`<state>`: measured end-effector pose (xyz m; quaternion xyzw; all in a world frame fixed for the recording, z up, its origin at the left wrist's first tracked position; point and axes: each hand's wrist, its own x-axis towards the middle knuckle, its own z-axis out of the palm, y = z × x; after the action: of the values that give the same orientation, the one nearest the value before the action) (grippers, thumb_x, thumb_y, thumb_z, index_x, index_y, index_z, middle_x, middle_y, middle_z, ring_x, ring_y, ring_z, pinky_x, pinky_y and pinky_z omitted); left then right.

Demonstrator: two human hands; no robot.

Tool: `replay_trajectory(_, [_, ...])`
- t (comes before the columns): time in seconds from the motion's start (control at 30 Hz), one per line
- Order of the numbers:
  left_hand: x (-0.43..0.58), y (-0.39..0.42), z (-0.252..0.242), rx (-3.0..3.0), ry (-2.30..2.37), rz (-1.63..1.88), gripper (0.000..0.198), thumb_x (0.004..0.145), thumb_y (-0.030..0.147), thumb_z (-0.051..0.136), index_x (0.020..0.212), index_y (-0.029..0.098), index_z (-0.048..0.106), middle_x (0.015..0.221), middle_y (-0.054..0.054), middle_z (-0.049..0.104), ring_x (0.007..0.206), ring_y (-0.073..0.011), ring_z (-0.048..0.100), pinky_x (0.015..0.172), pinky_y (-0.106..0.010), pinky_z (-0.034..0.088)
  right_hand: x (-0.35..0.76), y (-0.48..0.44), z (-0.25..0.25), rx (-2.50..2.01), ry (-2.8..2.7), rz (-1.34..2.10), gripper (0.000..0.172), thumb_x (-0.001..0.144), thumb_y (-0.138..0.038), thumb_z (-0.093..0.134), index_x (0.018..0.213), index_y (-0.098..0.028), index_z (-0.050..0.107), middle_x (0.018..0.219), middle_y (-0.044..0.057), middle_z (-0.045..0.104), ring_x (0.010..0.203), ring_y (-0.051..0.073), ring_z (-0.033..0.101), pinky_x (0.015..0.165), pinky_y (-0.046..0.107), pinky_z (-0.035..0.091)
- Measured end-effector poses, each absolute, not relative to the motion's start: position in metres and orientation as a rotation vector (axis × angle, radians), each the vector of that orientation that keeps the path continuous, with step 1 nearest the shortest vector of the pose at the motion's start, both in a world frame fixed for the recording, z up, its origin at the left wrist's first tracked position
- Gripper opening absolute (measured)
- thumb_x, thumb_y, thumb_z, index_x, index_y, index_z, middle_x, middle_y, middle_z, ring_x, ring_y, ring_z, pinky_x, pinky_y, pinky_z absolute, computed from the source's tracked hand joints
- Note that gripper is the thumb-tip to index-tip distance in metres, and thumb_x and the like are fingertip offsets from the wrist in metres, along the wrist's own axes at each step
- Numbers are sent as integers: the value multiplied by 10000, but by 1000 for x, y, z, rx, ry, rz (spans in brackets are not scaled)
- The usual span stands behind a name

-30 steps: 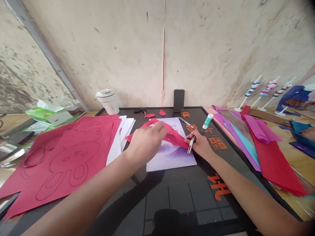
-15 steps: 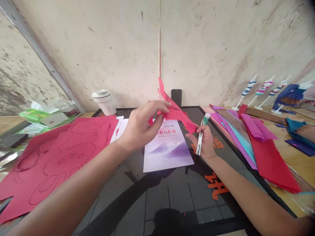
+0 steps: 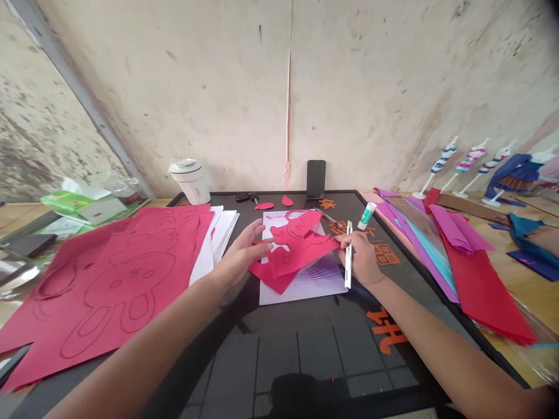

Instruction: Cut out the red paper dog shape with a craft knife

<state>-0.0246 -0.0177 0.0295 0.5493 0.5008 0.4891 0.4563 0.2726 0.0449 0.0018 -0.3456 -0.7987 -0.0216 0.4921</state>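
Observation:
A partly cut red paper point(image 3: 301, 250) with dark drawn lines lies over a purple-and-white booklet point(image 3: 279, 298) on the black table top. My left hand point(image 3: 245, 251) is at the paper's left side, fingers apart, with nothing gripped. On the right side, my right hand point(image 3: 358, 254) holds a white craft knife point(image 3: 348, 256) upright, its fingers wrapped round it at the paper's right corner. Behind this hand stands a glue stick point(image 3: 367, 215). Two small red cut pieces point(image 3: 264, 206) lie behind the booklet.
Large red sheets with a drawn rabbit point(image 3: 131, 267) cover the left, beside white papers point(image 3: 225, 227). A white cup point(image 3: 191, 181), keys point(image 3: 247, 197) and a phone point(image 3: 316, 179) are at the back. Coloured papers point(image 3: 476, 279) and small dress stands point(image 3: 441, 166) occupy the right.
The red paper has come down from the air onto the booklet. My left hand has let go of it and opened, moving left and lower. The glue stick now shows apart from my right hand.

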Motion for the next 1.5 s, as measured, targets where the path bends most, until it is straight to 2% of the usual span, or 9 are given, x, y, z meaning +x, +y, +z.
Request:
replay_trajectory(0.2, [-19,28,56,1614,1349,1364,644,786,334,669,1379,172,480,1407,-166,535,1249,-308,563,1018,-483,483,271,48,-1,-745,-1994,-226,220,783,-51,560,740,-249,476,801,-17,755,610,176,615,761,381,457])
replay_trajectory(0.37, [-24,33,88,2647,1277,1351,472,839,280,585,1299,172,574,1274,-110,636,1211,-271,578,1066,-465,435,272,46,2,-680,-2083,-361,249,837,-13,548,731,-228,482,814,-6,747,642,155,621,797,374,409])
replay_trajectory(0.63, [-59,-19,35,2149,1853,1195,418,833,351,519,1199,207,661,1239,-81,677,1102,-267,647,923,-407,548,267,41,6,-419,-2364,-425,239,877,6,493,831,-223,544,884,30,753,799,177,652,877,384,414])
replay_trajectory(0.77, [-66,-56,44,1787,1927,932,571,819,496,565,1312,210,607,1220,-100,692,624,-187,687,570,-323,581,270,43,7,-390,-2419,-300,214,848,-13,503,831,-227,506,817,25,736,687,165,617,811,354,456])
replay_trajectory(0.87, [-57,-84,59,1707,1898,850,557,849,503,565,1336,232,588,1117,-76,736,437,-120,588,504,-288,561,275,44,11,-397,-2490,-154,220,762,-39,532,846,-235,479,927,48,753,720,188,633,809,375,479])
replay_trajectory(1.0, [-28,-98,54,2229,1792,1113,325,949,348,479,1185,231,670,1377,-103,594,681,-150,684,669,-300,597,278,45,13,-492,-2401,-123,278,719,-13,521,868,-241,469,1199,92,715,920,236,685,875,444,495])
replay_trajectory(1.1, [0,-85,35,2755,1594,956,406,929,200,481,1325,186,572,1369,-133,595,1159,-313,613,962,-497,518,276,44,8,-522,-2311,-79,233,773,-33,511,839,-254,475,1181,84,727,967,229,695,848,434,539])
replay_trajectory(1.23, [23,-50,12,2789,1732,698,509,846,117,524,1354,145,542,1386,-174,570,1288,-370,513,1032,-569,435,270,41,4,-521,-2293,-34,216,840,-55,490,775,-261,492,1106,44,755,975,204,703,866,424,554])
replay_trajectory(1.5, [-8,23,46,2458,2131,797,468,834,75,421,1239,186,629,841,-68,740,666,-213,686,608,-298,539,267,61,-8,-915,-1957,-132,191,842,-164,596,769,-260,449,1035,68,772,872,264,724,837,468,528])
